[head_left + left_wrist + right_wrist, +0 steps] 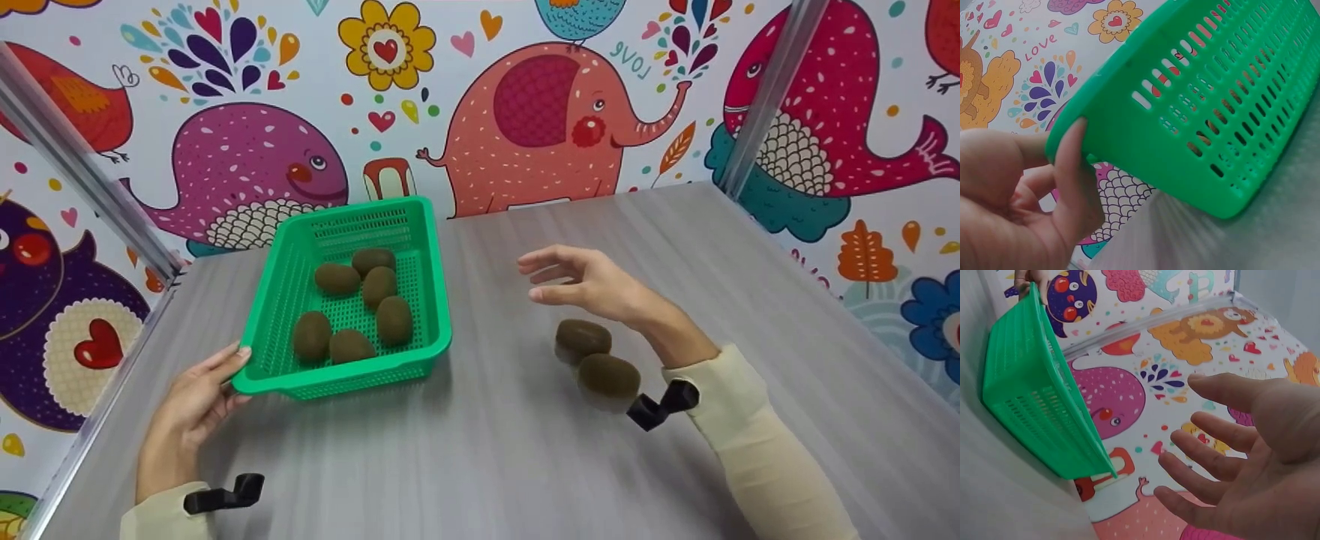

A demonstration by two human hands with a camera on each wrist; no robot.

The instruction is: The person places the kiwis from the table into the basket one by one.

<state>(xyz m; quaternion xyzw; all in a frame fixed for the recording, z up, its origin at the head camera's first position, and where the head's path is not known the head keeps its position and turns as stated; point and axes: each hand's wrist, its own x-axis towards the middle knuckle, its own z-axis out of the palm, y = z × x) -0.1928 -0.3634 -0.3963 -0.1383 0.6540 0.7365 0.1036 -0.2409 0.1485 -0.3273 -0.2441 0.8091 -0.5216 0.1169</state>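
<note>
A green plastic basket (439, 300) with slotted walls holds several brown kiwis, one kiwi (394, 321) lying near its right wall. My left hand (196, 397) pinches the basket's near left corner; in the left wrist view the fingers (1069, 152) hold the rim. To the right of the basket my right hand (589, 281) hovers over the table with nothing in it, its fingers spread and relaxed in the right wrist view. Just below that hand, two more kiwis lie together on the table, a farther kiwi (583, 340) and a nearer kiwi (609, 377).
The grey table (480, 465) has a wood-like grain. Behind and beside it stand walls (457, 135) printed with cartoon animals, with metal posts (772, 97) at the corners. Black wrist mounts (664, 405) are on both sleeves.
</note>
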